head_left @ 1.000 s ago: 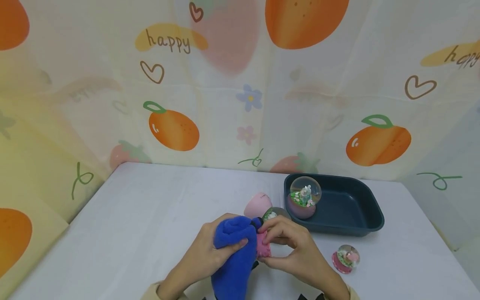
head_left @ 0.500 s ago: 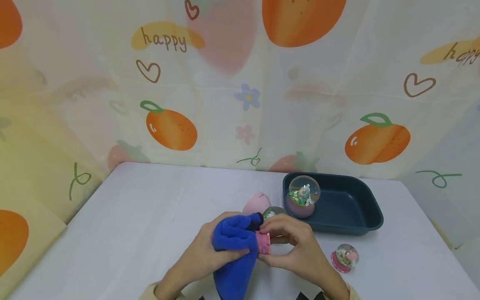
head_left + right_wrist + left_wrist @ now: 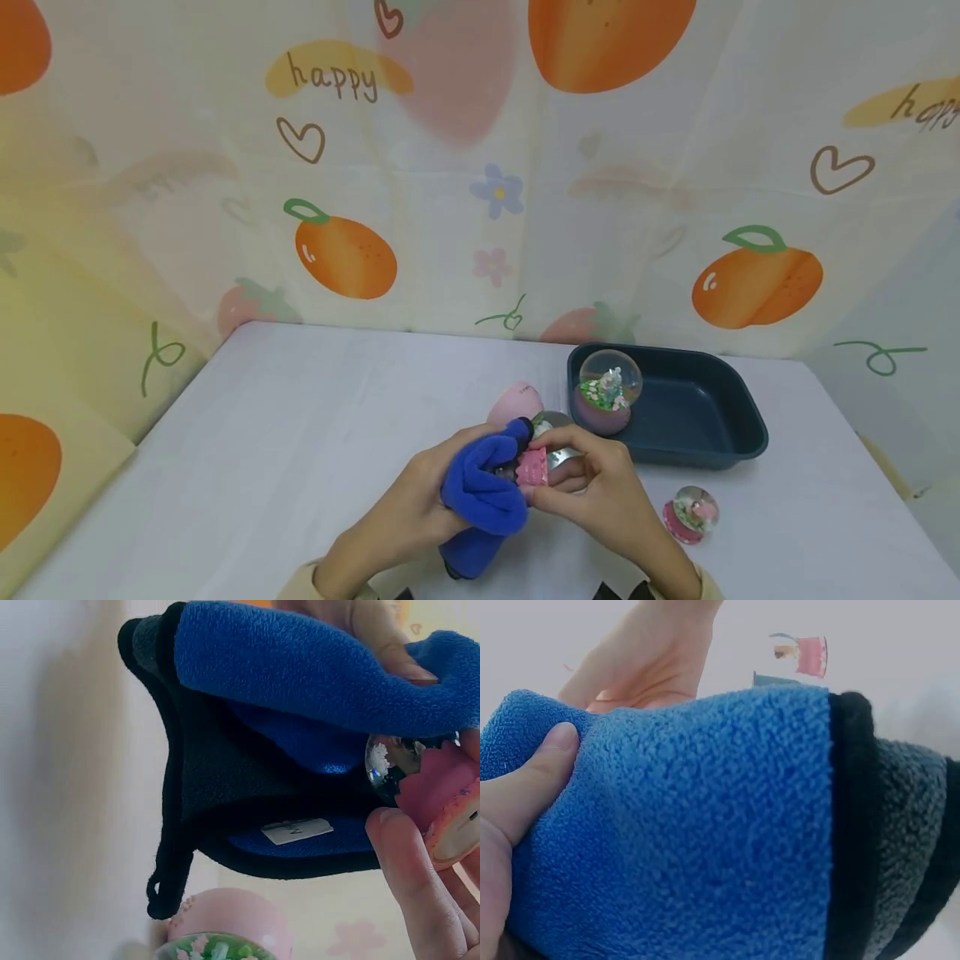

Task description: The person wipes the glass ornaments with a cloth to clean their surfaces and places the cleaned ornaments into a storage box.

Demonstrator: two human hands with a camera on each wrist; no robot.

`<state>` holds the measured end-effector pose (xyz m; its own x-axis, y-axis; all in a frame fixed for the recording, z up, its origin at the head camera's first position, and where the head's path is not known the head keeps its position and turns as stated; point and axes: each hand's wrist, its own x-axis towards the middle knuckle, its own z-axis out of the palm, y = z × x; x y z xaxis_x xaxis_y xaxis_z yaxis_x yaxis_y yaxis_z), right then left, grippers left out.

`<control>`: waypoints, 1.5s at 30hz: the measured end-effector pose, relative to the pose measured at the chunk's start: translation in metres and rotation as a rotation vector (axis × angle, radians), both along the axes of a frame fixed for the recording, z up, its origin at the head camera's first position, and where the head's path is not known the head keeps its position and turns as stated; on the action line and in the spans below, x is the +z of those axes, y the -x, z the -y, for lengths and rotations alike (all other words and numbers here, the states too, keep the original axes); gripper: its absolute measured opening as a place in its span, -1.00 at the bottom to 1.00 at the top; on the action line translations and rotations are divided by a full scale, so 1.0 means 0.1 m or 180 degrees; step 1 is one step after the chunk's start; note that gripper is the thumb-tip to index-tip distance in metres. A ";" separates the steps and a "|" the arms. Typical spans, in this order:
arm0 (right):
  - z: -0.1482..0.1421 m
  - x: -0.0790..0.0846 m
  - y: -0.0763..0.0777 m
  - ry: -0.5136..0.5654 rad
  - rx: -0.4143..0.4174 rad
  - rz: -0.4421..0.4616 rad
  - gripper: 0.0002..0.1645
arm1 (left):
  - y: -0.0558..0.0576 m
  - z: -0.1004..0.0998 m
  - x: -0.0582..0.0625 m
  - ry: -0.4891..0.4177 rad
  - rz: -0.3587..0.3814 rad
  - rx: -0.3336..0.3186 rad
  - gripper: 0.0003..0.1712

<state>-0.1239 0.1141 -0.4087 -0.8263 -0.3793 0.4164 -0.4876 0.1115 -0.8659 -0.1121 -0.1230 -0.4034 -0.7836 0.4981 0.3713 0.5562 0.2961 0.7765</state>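
My left hand point(image 3: 427, 483) grips a bunched blue towel point(image 3: 487, 500) with black edging and a grey reverse. The towel wraps partly around a small snow globe point(image 3: 439, 780), whose glass shows inside the fold in the right wrist view. Thumb and fingers of my right hand point(image 3: 600, 479) pinch the globe's pink scalloped base point(image 3: 533, 467). In the left wrist view the towel point(image 3: 712, 817) covers the globe, and the left thumb point(image 3: 547, 761) presses on the cloth. A white tag point(image 3: 297, 831) shows on the towel.
A dark blue tray point(image 3: 705, 408) stands at the back right with a large snow globe point(image 3: 606, 404) at its left end. Another globe with a pale pink base point(image 3: 516, 403) lies behind my hands. A small pink-based globe point(image 3: 692, 517) sits right of my right hand.
The towel has shifted slightly right and its hanging end has bunched up and shortened. The pink base has turned and risen a little, and more of the globe behind the hands shows.
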 end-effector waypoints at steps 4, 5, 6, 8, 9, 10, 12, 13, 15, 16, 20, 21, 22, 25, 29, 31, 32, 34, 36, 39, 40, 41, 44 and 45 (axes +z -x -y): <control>0.00 0.02 -0.01 0.0015 0.0047 0.0176 -0.63 | 0.01 0.04 0.00 -0.0009 -0.0076 -0.0048 -0.29; 0.01 0.02 -0.01 0.0019 0.0056 0.0229 -0.64 | 0.01 0.04 0.00 -0.0026 -0.0077 -0.0061 -0.31; 0.01 0.03 -0.01 0.0032 0.0079 0.0285 -0.66 | 0.02 0.05 0.00 -0.0033 -0.0102 -0.0067 -0.33; 0.01 0.04 0.00 0.0067 0.0118 0.0422 -0.68 | 0.02 0.05 0.00 -0.0071 -0.0198 -0.0085 -0.37; 0.00 0.04 0.00 0.0075 0.0125 0.0481 -0.68 | 0.02 0.05 0.00 -0.0097 -0.0240 -0.0097 -0.41; 0.00 0.04 -0.01 0.0094 0.0142 0.0534 -0.69 | 0.02 0.05 0.00 -0.0116 -0.0280 -0.0101 -0.44; 0.00 0.05 -0.01 0.0128 0.0183 0.0626 -0.69 | 0.02 0.05 0.00 -0.0148 -0.0319 -0.0100 -0.48; 0.00 0.06 -0.01 0.0142 0.0201 0.0677 -0.70 | 0.02 0.05 0.00 -0.0179 -0.0294 -0.0094 -0.48; 0.00 0.07 -0.01 0.0175 0.0251 0.0749 -0.69 | 0.01 0.05 0.01 -0.0229 -0.0160 -0.0060 -0.46; 0.01 0.08 -0.02 0.0203 0.0276 0.0795 -0.69 | 0.01 0.05 0.01 -0.0257 -0.0075 -0.0041 -0.44; 0.03 0.09 -0.05 0.0356 0.0368 0.0952 -0.68 | 0.00 0.02 0.00 -0.0332 0.0034 -0.0018 -0.28; 0.04 0.10 -0.06 0.0389 0.0388 0.0985 -0.68 | -0.01 0.01 0.00 -0.0331 0.0004 -0.0016 -0.24; 0.05 0.10 -0.07 0.0411 0.0402 0.1013 -0.69 | -0.01 0.00 -0.01 -0.0327 -0.0027 -0.0007 -0.20; 0.06 0.10 -0.08 0.0415 0.0433 0.1055 -0.69 | -0.02 -0.02 -0.03 -0.0266 -0.0197 0.0021 -0.12; 0.06 0.11 -0.07 0.0324 0.0453 0.1127 -0.69 | -0.02 -0.03 -0.03 -0.0100 -0.0453 0.0065 -0.11; 0.05 0.12 -0.07 0.0294 0.0491 0.1160 -0.69 | -0.01 -0.03 -0.03 -0.0023 -0.0568 0.0090 -0.12; 0.04 0.12 -0.06 0.0293 0.0522 0.1176 -0.69 | -0.01 -0.02 -0.02 0.0002 -0.0630 0.0093 -0.12; 0.03 0.12 -0.06 0.0306 0.0578 0.1196 -0.68 | 0.00 -0.02 -0.02 0.0034 -0.0744 0.0094 -0.13; 0.03 0.12 -0.05 0.0337 0.0644 0.1202 -0.67 | 0.01 -0.01 -0.03 0.0064 -0.0840 0.0113 -0.15; 0.01 0.13 -0.03 0.0360 0.0713 0.1253 -0.67 | 0.02 0.00 -0.03 0.0097 -0.0928 0.0146 -0.21; 0.01 0.12 -0.02 0.0362 0.0738 0.1273 -0.67 | 0.02 0.00 -0.03 0.0107 -0.0943 0.0158 -0.22; 0.00 0.12 -0.02 0.0360 0.0762 0.1286 -0.67 | 0.02 0.01 -0.03 0.0118 -0.0940 0.0173 -0.22; -0.02 0.12 0.00 0.0352 0.0837 0.1310 -0.69 | 0.02 0.01 -0.04 0.0124 -0.0924 0.0179 -0.22; -0.02 0.12 0.00 0.0340 0.0855 0.1317 -0.69 | 0.01 0.01 -0.04 0.0118 -0.0907 0.0173 -0.21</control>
<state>-0.1239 0.1161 -0.3971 -0.8094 -0.5743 0.1227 -0.1004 -0.0706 -0.9924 -0.1135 -0.1238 -0.4076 -0.6762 0.4756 0.5626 0.7329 0.3566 0.5794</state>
